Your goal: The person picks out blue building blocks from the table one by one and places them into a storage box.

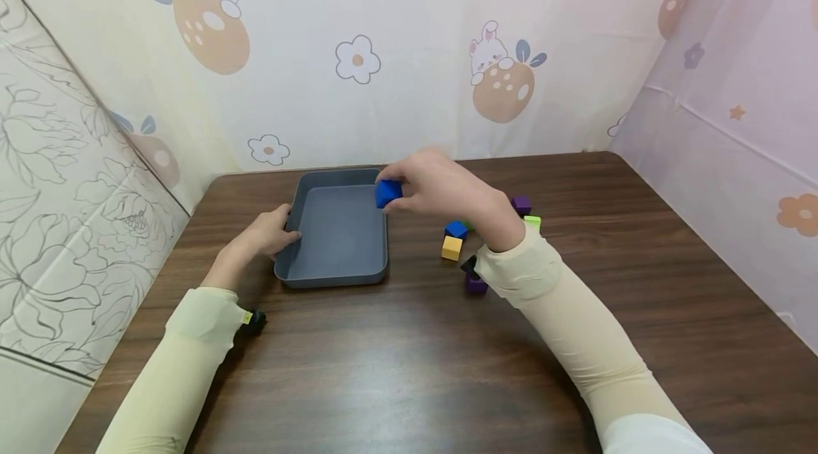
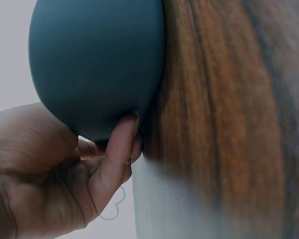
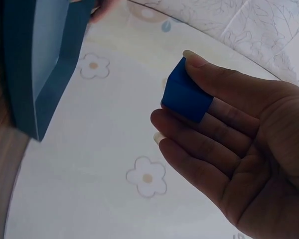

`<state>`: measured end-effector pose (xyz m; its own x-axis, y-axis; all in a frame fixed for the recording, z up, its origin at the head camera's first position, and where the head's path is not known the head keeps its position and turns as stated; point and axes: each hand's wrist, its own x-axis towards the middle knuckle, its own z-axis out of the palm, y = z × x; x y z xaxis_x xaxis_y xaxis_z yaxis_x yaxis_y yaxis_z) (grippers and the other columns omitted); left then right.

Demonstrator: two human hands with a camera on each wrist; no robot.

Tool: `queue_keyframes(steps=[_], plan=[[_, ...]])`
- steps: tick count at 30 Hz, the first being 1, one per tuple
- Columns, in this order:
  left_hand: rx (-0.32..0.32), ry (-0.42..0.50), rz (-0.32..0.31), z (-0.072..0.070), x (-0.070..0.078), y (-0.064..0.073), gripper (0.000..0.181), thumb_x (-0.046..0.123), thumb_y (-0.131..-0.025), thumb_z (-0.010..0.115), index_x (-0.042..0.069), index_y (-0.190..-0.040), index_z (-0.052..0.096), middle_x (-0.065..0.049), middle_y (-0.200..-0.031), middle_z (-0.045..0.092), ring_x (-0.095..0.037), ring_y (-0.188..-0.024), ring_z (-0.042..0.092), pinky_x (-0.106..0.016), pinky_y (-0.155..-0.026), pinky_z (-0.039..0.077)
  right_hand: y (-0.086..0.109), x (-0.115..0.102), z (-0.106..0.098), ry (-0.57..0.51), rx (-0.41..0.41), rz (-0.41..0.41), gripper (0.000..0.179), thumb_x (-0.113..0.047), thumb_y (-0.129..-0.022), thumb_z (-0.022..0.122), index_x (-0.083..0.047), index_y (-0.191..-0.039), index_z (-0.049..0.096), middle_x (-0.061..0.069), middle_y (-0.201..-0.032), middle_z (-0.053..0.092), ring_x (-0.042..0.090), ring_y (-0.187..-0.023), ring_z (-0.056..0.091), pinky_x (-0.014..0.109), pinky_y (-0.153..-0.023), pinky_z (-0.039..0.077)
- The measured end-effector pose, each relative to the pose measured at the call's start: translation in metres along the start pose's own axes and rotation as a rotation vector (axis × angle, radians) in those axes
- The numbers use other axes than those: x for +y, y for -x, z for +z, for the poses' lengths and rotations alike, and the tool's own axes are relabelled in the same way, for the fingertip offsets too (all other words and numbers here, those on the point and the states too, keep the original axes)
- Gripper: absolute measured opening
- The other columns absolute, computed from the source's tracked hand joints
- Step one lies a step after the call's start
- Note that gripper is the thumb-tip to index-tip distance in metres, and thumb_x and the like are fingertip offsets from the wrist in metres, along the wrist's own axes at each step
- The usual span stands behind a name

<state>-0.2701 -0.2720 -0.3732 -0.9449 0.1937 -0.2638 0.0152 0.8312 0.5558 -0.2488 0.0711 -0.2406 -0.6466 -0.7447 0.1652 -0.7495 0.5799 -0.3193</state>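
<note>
A dark grey rectangular tray (image 1: 341, 234) lies on the table, left of centre. At its left wall is my left hand (image 1: 262, 235), which grips the rim with the thumb over the inner side. The left wrist view has the tray's rounded corner (image 2: 97, 59) large above the thumb. My right hand (image 1: 441, 184) pinches a blue block (image 1: 388, 193) between thumb and fingers, raised over the tray's right edge. In the right wrist view the thumb lies along one side of this blue block (image 3: 187, 97) and the fingers along the other.
Right of the tray lie another blue block (image 1: 456, 229), a yellow block (image 1: 451, 249), a purple block (image 1: 520, 205), a green block (image 1: 532, 222) and a second purple block (image 1: 476, 285), partly behind the right wrist. A patterned curtain (image 1: 409, 106) borders the wooden table (image 1: 383, 369) at the back.
</note>
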Motion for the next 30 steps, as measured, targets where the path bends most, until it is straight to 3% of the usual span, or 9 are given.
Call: queue_keyframes(steps=[8, 18, 30], plan=[[0.001, 0.008, -0.005, 0.001, -0.004, -0.001, 0.068, 0.009, -0.108, 0.059, -0.010, -0.161, 0.020, -0.045, -0.147, 0.043, -0.047, -0.106, 0.071, -0.039, -0.062, 0.066, -0.023, -0.017, 0.008, -0.004, -0.010, -0.049, 0.035, -0.029, -0.094, 0.085, -0.011, -0.123, 0.078, 0.000, -0.110, 0.078, 0.016, -0.093, 0.069, 0.031, -0.086, 0.059], [0.003, 0.002, -0.012, 0.000, -0.001, -0.001, 0.068, 0.010, -0.108, 0.059, -0.011, -0.161, 0.020, -0.045, -0.146, 0.044, -0.046, -0.105, 0.071, -0.040, -0.063, 0.066, -0.044, -0.037, 0.017, -0.056, 0.005, -0.051, 0.043, -0.032, -0.092, 0.085, -0.011, -0.129, 0.076, 0.000, -0.116, 0.077, 0.012, -0.099, 0.069, 0.028, -0.092, 0.059], [0.001, -0.004, -0.015, -0.001, -0.001, -0.002, 0.065, 0.010, -0.108, 0.059, -0.010, -0.159, 0.024, -0.043, -0.144, 0.048, -0.041, -0.097, 0.074, -0.040, -0.062, 0.066, -0.059, -0.043, 0.028, -0.111, 0.018, -0.063, 0.046, -0.030, -0.092, 0.085, -0.008, -0.131, 0.075, 0.003, -0.120, 0.077, 0.013, -0.100, 0.071, 0.025, -0.092, 0.059]])
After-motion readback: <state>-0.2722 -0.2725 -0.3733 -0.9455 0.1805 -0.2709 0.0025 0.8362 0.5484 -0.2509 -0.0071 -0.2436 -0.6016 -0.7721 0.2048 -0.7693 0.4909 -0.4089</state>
